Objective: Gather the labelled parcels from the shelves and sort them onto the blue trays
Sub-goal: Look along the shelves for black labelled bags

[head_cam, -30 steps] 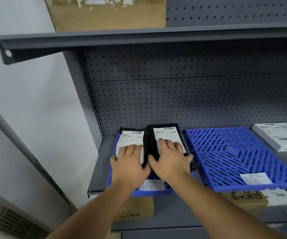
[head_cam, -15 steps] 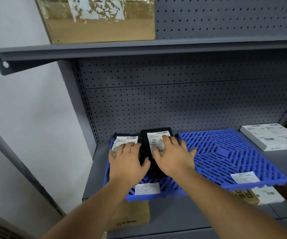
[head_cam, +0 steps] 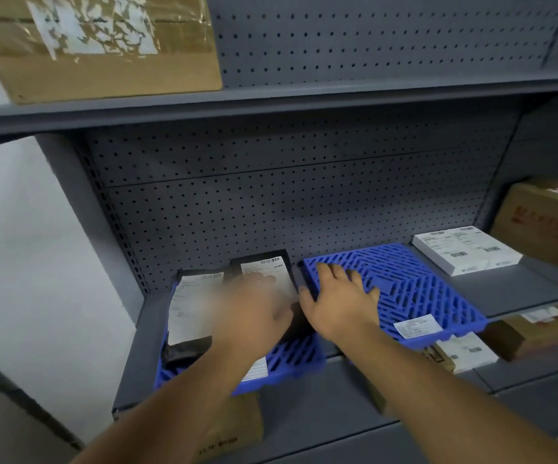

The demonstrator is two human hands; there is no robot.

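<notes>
Two black parcels with white labels lie side by side on the left blue tray [head_cam: 291,365]: the left parcel [head_cam: 190,313] and the right parcel [head_cam: 270,267]. My left hand [head_cam: 254,309], blurred by motion, is spread over the right parcel with straight fingers. My right hand [head_cam: 341,298] lies flat with spread fingers on the near left corner of the right blue tray [head_cam: 421,283], which carries only a small white label [head_cam: 418,325] at its front edge.
A white labelled box [head_cam: 465,249] lies on the grey shelf [head_cam: 522,293] right of the trays, a brown carton [head_cam: 545,222] beyond it. A taped carton [head_cam: 103,45] stands on the shelf above. More boxes [head_cam: 465,351] sit on the shelf below.
Both hands have slid right: the left off the left parcel onto the right one, the right off the right parcel onto the right tray. The camera has also turned right.
</notes>
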